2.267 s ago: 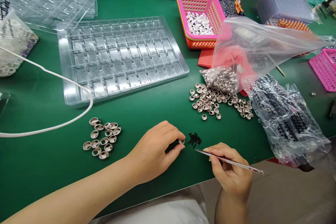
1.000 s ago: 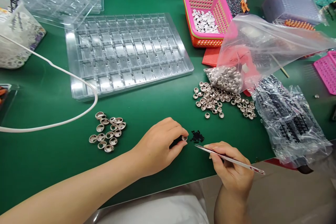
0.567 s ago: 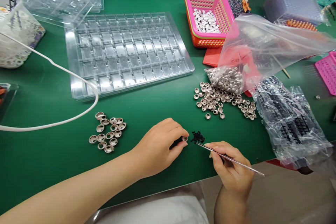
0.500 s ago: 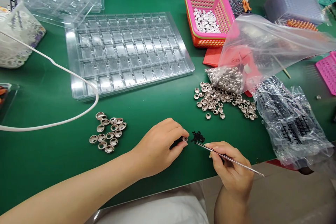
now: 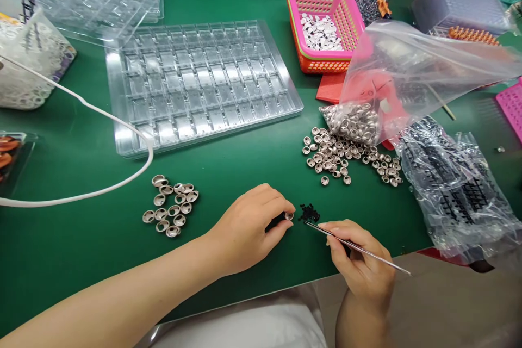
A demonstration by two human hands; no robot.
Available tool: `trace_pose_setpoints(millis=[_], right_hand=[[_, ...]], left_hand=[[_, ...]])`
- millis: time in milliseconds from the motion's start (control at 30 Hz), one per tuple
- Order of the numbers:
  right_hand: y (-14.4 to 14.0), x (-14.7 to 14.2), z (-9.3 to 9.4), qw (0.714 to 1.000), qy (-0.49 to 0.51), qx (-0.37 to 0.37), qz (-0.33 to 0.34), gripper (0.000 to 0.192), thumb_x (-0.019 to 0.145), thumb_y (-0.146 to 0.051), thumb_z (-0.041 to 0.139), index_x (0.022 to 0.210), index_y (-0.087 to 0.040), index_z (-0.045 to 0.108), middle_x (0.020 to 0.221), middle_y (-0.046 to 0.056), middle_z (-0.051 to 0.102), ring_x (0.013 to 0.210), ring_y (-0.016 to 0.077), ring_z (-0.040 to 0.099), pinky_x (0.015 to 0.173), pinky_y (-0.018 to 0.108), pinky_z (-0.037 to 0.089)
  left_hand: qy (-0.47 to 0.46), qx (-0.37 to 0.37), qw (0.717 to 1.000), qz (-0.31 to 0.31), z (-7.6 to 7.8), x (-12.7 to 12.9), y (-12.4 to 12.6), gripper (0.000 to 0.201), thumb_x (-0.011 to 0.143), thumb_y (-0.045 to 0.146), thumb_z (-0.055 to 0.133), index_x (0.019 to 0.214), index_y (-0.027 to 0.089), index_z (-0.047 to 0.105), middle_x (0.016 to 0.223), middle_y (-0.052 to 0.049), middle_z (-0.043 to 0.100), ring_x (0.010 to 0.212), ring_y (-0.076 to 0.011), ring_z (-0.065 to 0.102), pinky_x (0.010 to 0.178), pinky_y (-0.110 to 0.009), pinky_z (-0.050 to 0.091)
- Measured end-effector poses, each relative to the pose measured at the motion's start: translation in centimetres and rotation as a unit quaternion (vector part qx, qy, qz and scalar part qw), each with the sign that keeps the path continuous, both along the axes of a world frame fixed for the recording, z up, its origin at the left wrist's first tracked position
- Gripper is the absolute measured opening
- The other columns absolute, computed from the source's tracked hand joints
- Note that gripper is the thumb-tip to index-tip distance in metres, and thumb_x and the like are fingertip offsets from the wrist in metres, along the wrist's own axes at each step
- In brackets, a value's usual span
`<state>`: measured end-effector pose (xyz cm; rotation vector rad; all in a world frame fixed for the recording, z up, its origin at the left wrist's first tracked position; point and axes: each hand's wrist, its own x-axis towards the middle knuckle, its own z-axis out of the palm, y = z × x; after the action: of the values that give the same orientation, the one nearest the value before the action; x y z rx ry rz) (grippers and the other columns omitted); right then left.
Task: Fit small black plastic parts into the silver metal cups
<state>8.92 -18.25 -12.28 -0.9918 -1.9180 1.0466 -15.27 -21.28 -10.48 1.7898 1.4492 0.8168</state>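
Between thumb and forefinger, my left hand pinches a small silver metal cup against the table. A thin metal rod with a pointed tip, perhaps tweezers, lies in the closed fingers of my right hand. Its tip touches the near edge of a little heap of tiny black pieces, just right of the left fingers. Left of my left hand sits a group of silver cups, several with dark spots inside. More silver cups are spread beyond the black heap.
A clear compartment tray lies ahead. A pink basket holds white pieces. A clear bag of silver cups and a bag of black parts lie at right. A white cord curves across the left side.
Both hands hold nearly the same pose, the rod tip still at the black heap. The whole view has shifted very slightly.
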Motion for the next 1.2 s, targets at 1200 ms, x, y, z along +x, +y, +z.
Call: trace_pose_setpoints(millis=[1200], right_hand=[[-0.9, -3.1, 0.4, 0.998, -0.011, 0.057, -0.033, 0.024, 0.082, -0.007, 0.064, 0.098, -0.024, 0.063, 0.092, 0.005, 0.074, 0.082, 0.0232, 0.072, 0.072, 0.04, 0.059]], left_hand=[[-0.015, 0.037, 0.999, 0.014, -0.3, 0.1, -0.1, 0.014, 0.087, 0.013, 0.058, 0.096, 0.018, 0.067, 0.086, -0.005, 0.071, 0.082, -0.0191, 0.056, 0.073, -0.034, 0.049]])
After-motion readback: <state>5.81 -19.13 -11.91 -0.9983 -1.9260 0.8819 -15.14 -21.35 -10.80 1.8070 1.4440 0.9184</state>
